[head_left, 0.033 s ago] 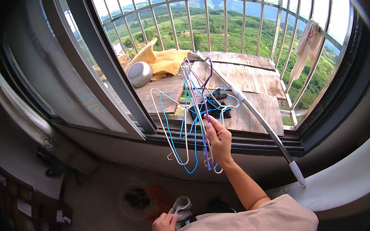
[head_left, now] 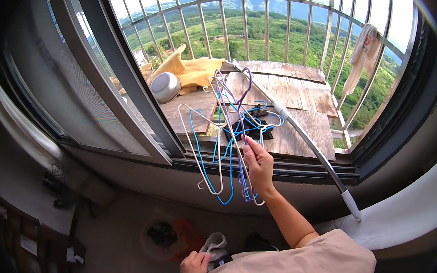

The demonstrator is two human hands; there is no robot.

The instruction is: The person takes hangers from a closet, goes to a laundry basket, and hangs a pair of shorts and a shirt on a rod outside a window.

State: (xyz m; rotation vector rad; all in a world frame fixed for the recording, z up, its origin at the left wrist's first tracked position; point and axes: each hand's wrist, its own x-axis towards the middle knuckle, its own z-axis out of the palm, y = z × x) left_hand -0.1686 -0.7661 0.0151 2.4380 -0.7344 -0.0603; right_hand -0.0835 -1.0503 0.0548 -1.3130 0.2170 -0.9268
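Note:
My right hand (head_left: 258,168) is raised at the window sill, with thumb and fingers closed on a bunch of wire clothes hangers. A purple hanger (head_left: 249,82) rises above the fingers. White hangers (head_left: 195,148) and blue hangers (head_left: 231,189) spread out to the left, tangled together. Behind the bunch shows a dark black item (head_left: 251,130), partly covered by the hangers; its kind I cannot make out. Low in the view, in front of my body, my left hand (head_left: 194,269) is closed on a crumpled grey cloth (head_left: 216,245).
A metal pole with a grey grip (head_left: 309,142) slants from the wooden boards (head_left: 297,90) to a white surface (head_left: 404,219). Outside are a metal bowl (head_left: 165,87), a yellow cloth (head_left: 198,72), railing bars (head_left: 245,26) and a hanging pale cloth (head_left: 361,56). Below stands a tub (head_left: 147,239).
The hangers have shifted very slightly in my right hand. Both hands stay in place.

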